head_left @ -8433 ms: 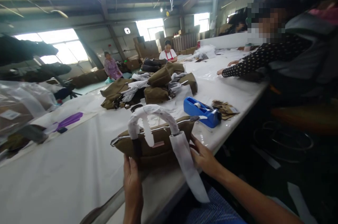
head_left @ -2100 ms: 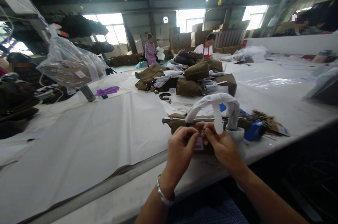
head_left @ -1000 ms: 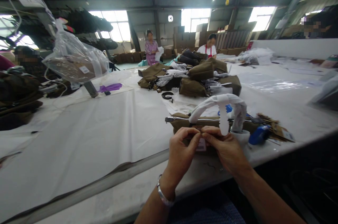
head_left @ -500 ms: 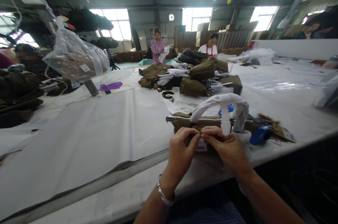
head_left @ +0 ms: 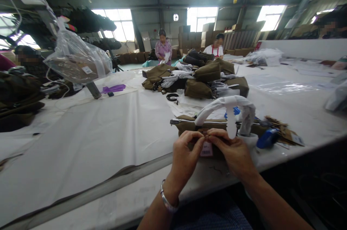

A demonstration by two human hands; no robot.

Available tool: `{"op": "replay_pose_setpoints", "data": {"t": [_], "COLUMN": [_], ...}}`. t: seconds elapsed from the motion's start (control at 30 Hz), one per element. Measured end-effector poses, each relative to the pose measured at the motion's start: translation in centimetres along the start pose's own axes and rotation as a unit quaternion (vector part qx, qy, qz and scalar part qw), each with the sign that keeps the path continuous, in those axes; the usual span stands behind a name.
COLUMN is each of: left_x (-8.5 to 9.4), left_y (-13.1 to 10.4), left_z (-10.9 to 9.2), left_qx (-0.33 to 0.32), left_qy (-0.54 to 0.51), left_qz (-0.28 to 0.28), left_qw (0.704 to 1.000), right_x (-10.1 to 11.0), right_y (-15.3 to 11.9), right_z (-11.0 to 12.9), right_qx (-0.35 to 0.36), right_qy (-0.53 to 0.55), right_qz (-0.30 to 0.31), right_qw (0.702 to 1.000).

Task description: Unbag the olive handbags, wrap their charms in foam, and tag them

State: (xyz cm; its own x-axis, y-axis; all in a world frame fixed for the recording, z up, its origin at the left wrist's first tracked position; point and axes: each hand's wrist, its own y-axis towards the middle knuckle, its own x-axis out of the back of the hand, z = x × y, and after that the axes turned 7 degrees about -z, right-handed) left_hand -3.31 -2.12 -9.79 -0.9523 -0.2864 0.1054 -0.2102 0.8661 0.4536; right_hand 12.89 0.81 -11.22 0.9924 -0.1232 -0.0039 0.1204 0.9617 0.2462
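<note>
An olive handbag [head_left: 184, 125] with a white-edged zipper stands near the table's front edge, its handles [head_left: 214, 105] wrapped in white paper. At its front, my left hand [head_left: 188, 150] and my right hand [head_left: 234, 154] meet fingertip to fingertip in a pinch. Just below the fingers hangs a pinkish-white barcode tag [head_left: 206, 149]. Whatever the fingertips hold, perhaps the tag's string, is too small to make out. A brown patch shows behind the fingers. The lower bag is partly hidden by my hands.
Right of the bag lie a blue object [head_left: 267, 139] and a pile of brown tags [head_left: 291, 136]. Beyond it are heaped several olive bags [head_left: 207, 72]. A plastic-wrapped bundle [head_left: 81, 63] is on a post at left. People stand across the table [head_left: 103, 125].
My fingertips have shifted slightly at the bag's front, and more of the barcode tag shows below them. Across the table, a person in a patterned top has lowered the white material in their hands.
</note>
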Motion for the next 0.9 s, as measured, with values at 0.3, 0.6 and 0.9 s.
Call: {"op": "replay_pose_setpoints", "data": {"t": [0.3,0.6,0.9], "left_x": [0.19,0.22,-0.20], "left_y": [0.06,0.09,-0.24], "left_z": [-0.25,-0.07,0.47], "left_qx": [-0.015,-0.016,-0.023], "left_qy": [0.016,0.023,0.015], "left_qz": [0.009,0.013,-0.003], "left_qw": [1.000,1.000,1.000], "right_x": [-0.12,-0.01,0.02], "right_y": [0.00,-0.01,-0.32], "right_z": [0.56,0.24,-0.14], "right_qx": [0.054,0.072,0.107], "right_qy": [-0.038,-0.049,-0.073], "right_qz": [0.004,0.008,0.005], "right_qw": [0.998,0.996,0.992]}}
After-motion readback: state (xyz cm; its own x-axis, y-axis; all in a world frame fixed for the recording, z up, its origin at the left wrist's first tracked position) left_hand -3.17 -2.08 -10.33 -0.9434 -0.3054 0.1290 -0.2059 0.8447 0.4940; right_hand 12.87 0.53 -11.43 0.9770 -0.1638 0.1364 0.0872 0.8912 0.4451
